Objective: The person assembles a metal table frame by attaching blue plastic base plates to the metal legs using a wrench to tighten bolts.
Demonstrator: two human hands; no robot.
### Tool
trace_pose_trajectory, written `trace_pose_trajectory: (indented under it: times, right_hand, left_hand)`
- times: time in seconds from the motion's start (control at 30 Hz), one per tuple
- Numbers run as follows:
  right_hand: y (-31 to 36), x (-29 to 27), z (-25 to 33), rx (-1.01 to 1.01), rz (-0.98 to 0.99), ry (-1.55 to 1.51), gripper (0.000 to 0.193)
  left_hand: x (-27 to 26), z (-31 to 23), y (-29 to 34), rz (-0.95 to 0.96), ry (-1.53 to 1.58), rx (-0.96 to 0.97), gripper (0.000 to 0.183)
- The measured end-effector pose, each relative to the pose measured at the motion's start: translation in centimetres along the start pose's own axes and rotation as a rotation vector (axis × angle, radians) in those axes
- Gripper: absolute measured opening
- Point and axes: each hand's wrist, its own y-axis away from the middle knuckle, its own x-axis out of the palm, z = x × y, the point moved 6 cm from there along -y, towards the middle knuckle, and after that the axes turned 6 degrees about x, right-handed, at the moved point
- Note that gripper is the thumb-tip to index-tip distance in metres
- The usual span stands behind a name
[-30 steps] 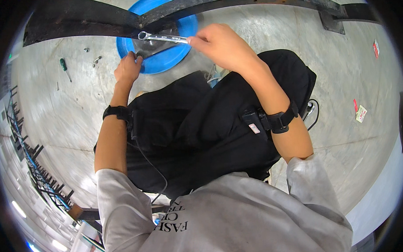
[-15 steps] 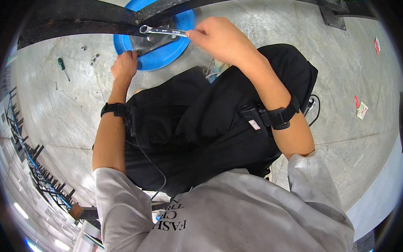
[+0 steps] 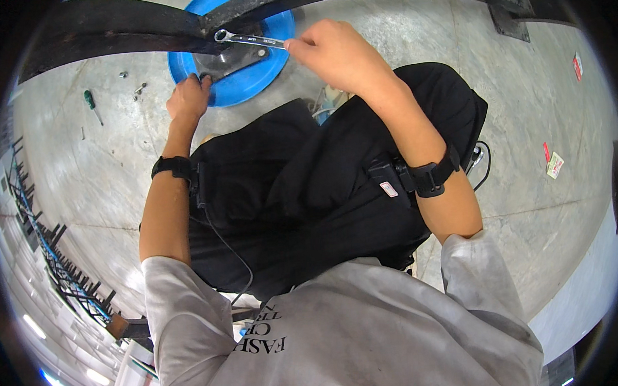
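My right hand [image 3: 344, 55] is closed round the near end of a shiny ring wrench [image 3: 257, 40]. The wrench points left, its ring end at the underside of a black metal beam [image 3: 119, 29]. Below the beam sits a dark metal plate [image 3: 231, 62] with a bolt head [image 3: 262, 52] near its right end. Behind the plate lies a round blue disc [image 3: 264, 75]. My left hand [image 3: 189, 99] has its fingers closed at the plate's near left corner; what they pinch is mostly hidden. Whether the ring sits on a bolt I cannot make out.
On the grey concrete floor at the left lie a green-handled screwdriver [image 3: 90, 100] and some small metal hardware [image 3: 140, 88]. Red and white paper scraps [image 3: 555, 165] lie at the right. Another shiny tool [image 3: 478, 156] shows beside my right knee. The beam spans the far side.
The view has shifted slightly, so the beam and disc sit a little further left and up. The wrench has barely changed its angle, and both hands keep their holds.
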Motion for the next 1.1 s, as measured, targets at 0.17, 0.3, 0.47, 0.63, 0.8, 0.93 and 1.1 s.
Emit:
trace_pose_trajectory:
  times: [0.17,0.3,0.47,0.63,0.8,0.93,1.1]
  right_hand:
    - [-0.02,-0.12,-0.18,0.017,-0.023,0.009,0.031]
    - [-0.15,0.06,-0.29,0.03,0.007,0.009,0.031]
    - [-0.14,0.12,-0.24,0.007,-0.02,0.023,0.032]
    - [-0.19,0.19,-0.32,0.034,0.005,0.035,0.032]
    - [-0.15,0.14,-0.3,0.036,0.013,0.036,0.032]
    - [-0.14,0.15,-0.3,0.031,0.014,0.029,0.031]
    - [-0.13,0.51,-0.37,0.035,0.038,0.018,0.031]
  left_hand:
    - [0.2,-0.24,-0.13,-0.007,0.001,0.07,0.044]
    - [-0.17,-0.72,0.47,-0.063,0.011,0.074,0.044]
    - [0.06,-0.58,0.2,0.014,-0.038,0.069,0.044]
    - [0.06,-0.55,-0.06,-0.011,-0.05,0.078,0.045]
    - [-0.37,-0.79,0.4,-0.073,-0.044,0.093,0.044]
    - [-0.55,-0.85,0.22,-0.041,-0.079,0.131,0.044]
    - [-0.2,-0.6,0.13,-0.046,-0.099,0.203,0.044]
